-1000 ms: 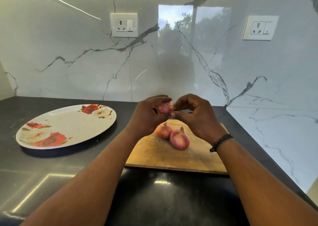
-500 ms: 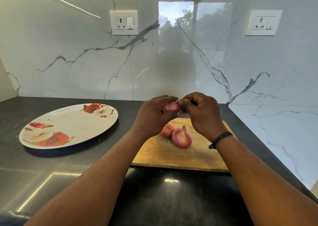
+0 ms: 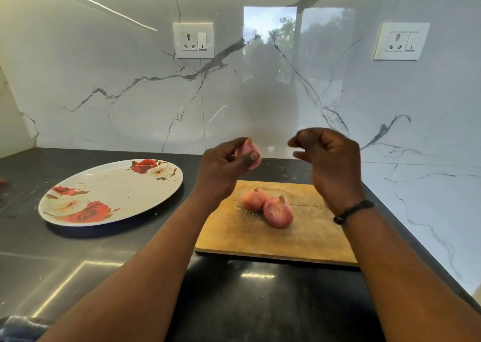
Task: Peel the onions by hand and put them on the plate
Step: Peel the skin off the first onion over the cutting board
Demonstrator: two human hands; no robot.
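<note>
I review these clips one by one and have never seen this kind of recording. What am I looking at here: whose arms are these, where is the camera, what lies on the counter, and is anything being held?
There is no machine here. A person wears one wide-angle camera on the head, looking forward and down, so the two bare arms reaching in from the bottom are their own.

On the dark glossy countertop lies a light wooden chopping board with two unpeeled reddish-pink onions touching each other. To the left of the board sits a white oval plate with red rose prints; no onion is on it.

The left hand grips a third small pink onion above the board's far edge. The right hand, a black band on its wrist, is raised apart from it with curled fingers; whether they pinch a scrap of skin is too small to tell.
</note>
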